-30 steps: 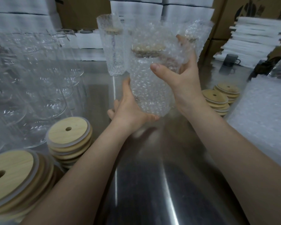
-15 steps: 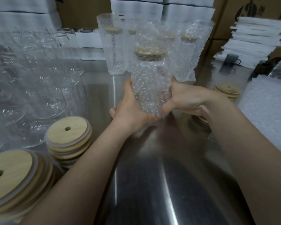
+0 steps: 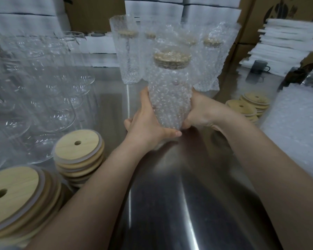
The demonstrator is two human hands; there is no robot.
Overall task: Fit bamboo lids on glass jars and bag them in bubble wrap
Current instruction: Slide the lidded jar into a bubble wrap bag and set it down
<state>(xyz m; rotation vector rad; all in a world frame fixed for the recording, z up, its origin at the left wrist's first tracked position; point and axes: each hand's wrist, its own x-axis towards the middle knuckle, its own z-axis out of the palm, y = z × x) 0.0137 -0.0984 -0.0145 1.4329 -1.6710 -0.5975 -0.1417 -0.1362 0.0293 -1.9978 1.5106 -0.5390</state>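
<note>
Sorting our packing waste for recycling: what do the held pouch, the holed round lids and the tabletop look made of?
Pouch: clear glossy plastic bubble wrap; raised air cells catch light. Lids: pale matte bamboo or wood, faint grain; grey rim ring, possibly silicone. Tabletop: metal, likely stainless steel; brushed sheen, streaked reflections.

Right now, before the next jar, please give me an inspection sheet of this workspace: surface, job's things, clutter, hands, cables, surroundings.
Surface: steel table, shiny.
Job's things: wrapped jar with bamboo lid, upright between both hands; more wrapped jars behind it; bare glass jars at left; left lid stacks; right lid stacks; bubble wrap bags at right.
Clutter: dark mug, far right.
Hands: left hand and right hand both grip the wrapped jar low down.
Cables: nothing seen.
Surroundings: cardboard boxes, white foam stacks.
</note>
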